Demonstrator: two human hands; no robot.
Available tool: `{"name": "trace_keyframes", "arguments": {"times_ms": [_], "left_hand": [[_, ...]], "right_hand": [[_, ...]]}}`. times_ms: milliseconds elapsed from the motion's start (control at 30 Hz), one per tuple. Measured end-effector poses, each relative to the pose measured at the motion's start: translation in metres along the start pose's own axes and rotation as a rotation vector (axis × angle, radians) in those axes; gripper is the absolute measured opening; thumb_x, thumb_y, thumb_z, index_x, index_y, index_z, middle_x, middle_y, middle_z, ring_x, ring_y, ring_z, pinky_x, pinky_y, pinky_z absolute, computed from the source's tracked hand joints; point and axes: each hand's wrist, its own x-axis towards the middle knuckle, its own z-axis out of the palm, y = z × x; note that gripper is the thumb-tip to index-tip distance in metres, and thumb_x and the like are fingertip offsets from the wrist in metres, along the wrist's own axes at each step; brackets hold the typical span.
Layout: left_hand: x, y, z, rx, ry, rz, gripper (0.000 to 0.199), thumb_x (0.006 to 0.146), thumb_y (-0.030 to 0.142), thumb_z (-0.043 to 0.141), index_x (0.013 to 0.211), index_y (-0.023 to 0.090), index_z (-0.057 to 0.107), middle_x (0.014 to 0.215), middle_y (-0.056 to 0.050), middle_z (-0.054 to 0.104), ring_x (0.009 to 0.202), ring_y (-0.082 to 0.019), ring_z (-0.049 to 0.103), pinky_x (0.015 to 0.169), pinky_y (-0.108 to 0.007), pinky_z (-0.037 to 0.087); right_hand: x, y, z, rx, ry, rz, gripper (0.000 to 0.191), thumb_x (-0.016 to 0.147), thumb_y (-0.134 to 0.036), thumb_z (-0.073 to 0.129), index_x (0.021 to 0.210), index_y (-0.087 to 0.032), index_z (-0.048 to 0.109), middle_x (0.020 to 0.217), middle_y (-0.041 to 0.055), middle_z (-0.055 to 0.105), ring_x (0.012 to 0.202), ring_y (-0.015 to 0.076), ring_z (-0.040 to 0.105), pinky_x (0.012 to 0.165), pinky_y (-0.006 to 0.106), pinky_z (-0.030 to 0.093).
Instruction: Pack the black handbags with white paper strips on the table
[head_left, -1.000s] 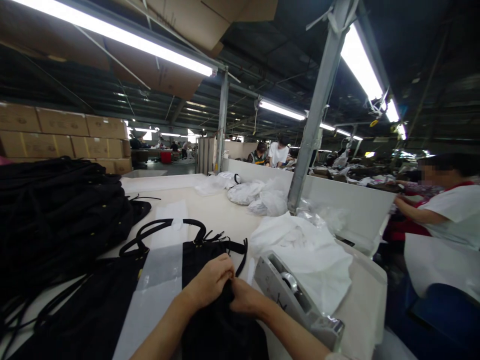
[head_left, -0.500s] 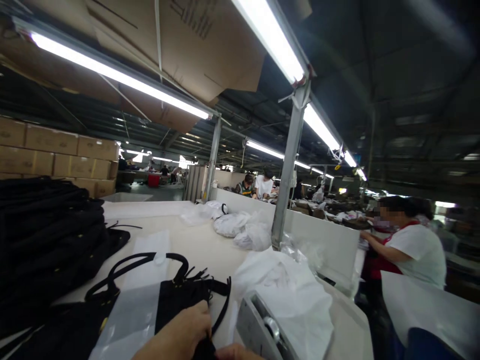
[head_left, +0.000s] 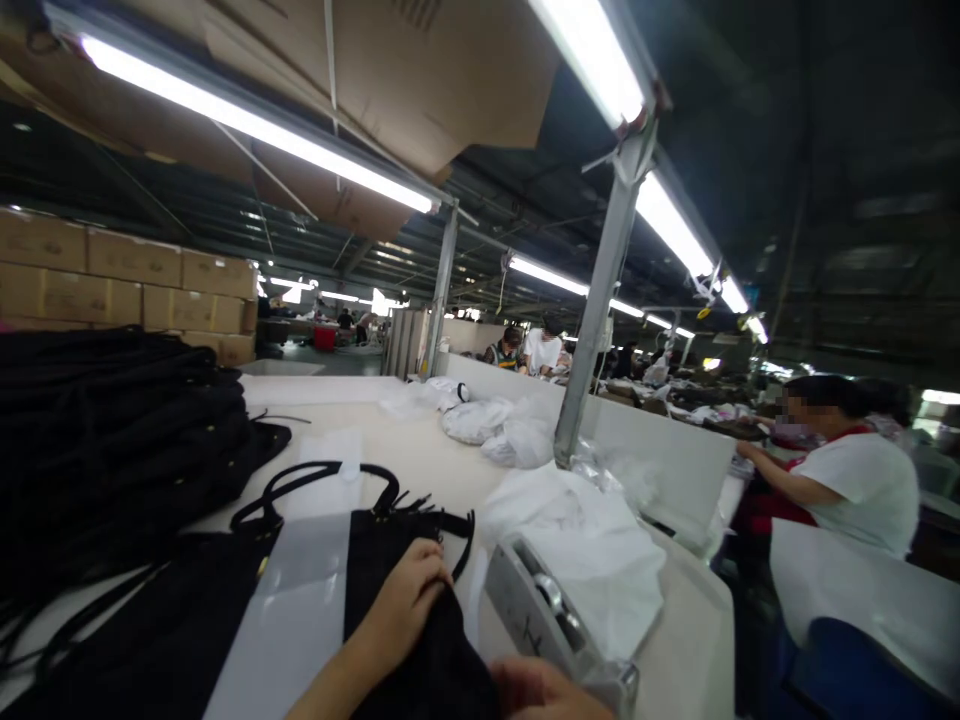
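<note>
A black fabric bag (head_left: 367, 555) with looped handles lies on the table in front of me, a strip of translucent plastic sheet (head_left: 285, 590) across it. My left hand (head_left: 409, 600) is closed on the bag's right edge, thumb and fingers pinching the cloth. At the bottom of the view, my right hand (head_left: 544, 690) is by the bag's lower right corner. Its fingers are curled at the cloth, partly cut off by the frame. Just right of the hands is a grey metal device (head_left: 536, 600) with a shiny roller.
A tall pile of black bags (head_left: 112, 450) stands on the left. White sheets (head_left: 577, 530) and bundles in clear plastic (head_left: 517, 430) lie beyond the device. A metal post (head_left: 600, 300) rises at the low partition (head_left: 652, 450). To the right, a co-worker (head_left: 847, 470) sits.
The view has shifted, so the surroundings sit further right and mostly higher in the frame. Both hands show higher and further right, and more of the bag's right edge is visible between them.
</note>
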Motion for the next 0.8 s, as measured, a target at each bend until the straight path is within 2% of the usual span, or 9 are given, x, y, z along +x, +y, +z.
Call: {"name": "trace_keyframes", "arguments": {"times_ms": [67,167,267,333,400,533,667,733,800], "left_hand": [[0.001,0.002,0.005,0.003,0.013,-0.037,0.016,0.079,0.01,0.047,0.077,0.018,0.061,0.112,-0.008,0.053,0.109,-0.023,0.052,0.101,-0.036,0.036],[-0.002,0.002,0.021,-0.012,0.003,-0.118,0.014,0.075,0.01,0.052,0.083,0.018,0.06,0.119,-0.008,0.05,0.093,-0.019,0.057,0.091,-0.034,0.044],[-0.014,0.011,0.031,-0.055,0.064,-0.214,0.022,0.075,0.012,0.055,0.095,0.018,0.052,0.106,-0.006,0.052,0.074,-0.014,0.058,0.073,-0.029,0.048],[-0.024,0.021,0.03,-0.046,0.064,-0.248,0.014,0.08,0.016,0.054,0.093,0.019,0.052,0.093,-0.003,0.055,0.078,-0.017,0.06,0.074,-0.029,0.047],[-0.033,0.031,0.025,-0.012,-0.018,-0.231,0.007,0.084,0.02,0.051,0.088,0.019,0.056,0.089,-0.003,0.059,0.086,-0.019,0.06,0.08,-0.031,0.045],[-0.042,0.037,0.016,-0.048,-0.083,-0.223,0.022,0.087,0.019,0.041,0.095,0.018,0.062,0.098,-0.005,0.064,0.097,-0.021,0.059,0.09,-0.032,0.043],[-0.044,0.033,0.016,-0.072,-0.037,-0.283,0.022,0.087,0.019,0.041,0.1,0.018,0.059,0.101,-0.005,0.064,0.099,-0.021,0.058,0.091,-0.032,0.042],[-0.045,0.033,0.019,-0.055,-0.035,-0.27,0.022,0.088,0.018,0.04,0.102,0.018,0.058,0.103,-0.006,0.063,0.101,-0.021,0.057,0.093,-0.032,0.041],[-0.047,0.033,0.022,-0.03,-0.042,-0.246,0.023,0.089,0.018,0.039,0.105,0.018,0.057,0.106,-0.007,0.063,0.103,-0.021,0.057,0.095,-0.033,0.041]], "right_hand": [[-0.008,0.006,0.008,0.098,-0.008,-0.02,0.037,0.059,-0.032,0.078,0.092,-0.02,0.067,0.081,-0.0026,0.064,0.08,0.0164,0.061,0.076,0.026,0.049],[-0.001,0.017,0.018,-0.008,0.162,-0.008,0.029,0.065,-0.039,0.07,0.082,-0.018,0.061,0.071,-0.0035,0.057,0.06,0.012,0.053,0.052,0.021,0.046],[0.013,0.027,0.023,-0.09,0.28,-0.007,0.024,0.067,-0.038,0.067,0.077,-0.019,0.055,0.065,-0.0054,0.051,0.047,0.0093,0.046,0.037,0.019,0.038],[0.019,0.031,0.025,-0.121,0.32,-0.017,0.021,0.067,-0.032,0.066,0.076,-0.019,0.052,0.064,-0.0061,0.051,0.043,0.0087,0.044,0.034,0.019,0.036],[0.02,0.032,0.025,-0.146,0.339,-0.028,0.018,0.068,-0.029,0.064,0.073,-0.02,0.05,0.063,-0.0059,0.05,0.043,0.0087,0.044,0.033,0.018,0.034],[0.009,0.022,0.025,-0.161,0.286,-0.083,0.016,0.073,-0.03,0.062,0.082,-0.019,0.056,0.07,-0.0033,0.054,0.053,0.0113,0.05,0.037,0.018,0.037],[-0.01,-0.007,0.023,-0.062,0.09,-0.11,0.027,0.07,-0.03,0.071,0.093,-0.019,0.063,0.087,0.0002,0.061,0.084,0.0175,0.059,0.068,0.024,0.052],[-0.012,-0.02,0.024,0.089,0.039,-0.025,0.033,0.075,-0.046,0.069,0.092,-0.018,0.065,0.092,0.0031,0.062,0.091,0.0203,0.058,0.077,0.031,0.054],[-0.006,-0.03,0.028,0.166,0.129,0.096,0.05,0.079,-0.065,0.058,0.091,-0.017,0.065,0.093,0.006,0.061,0.092,0.023,0.058,0.072,0.036,0.056]]}}
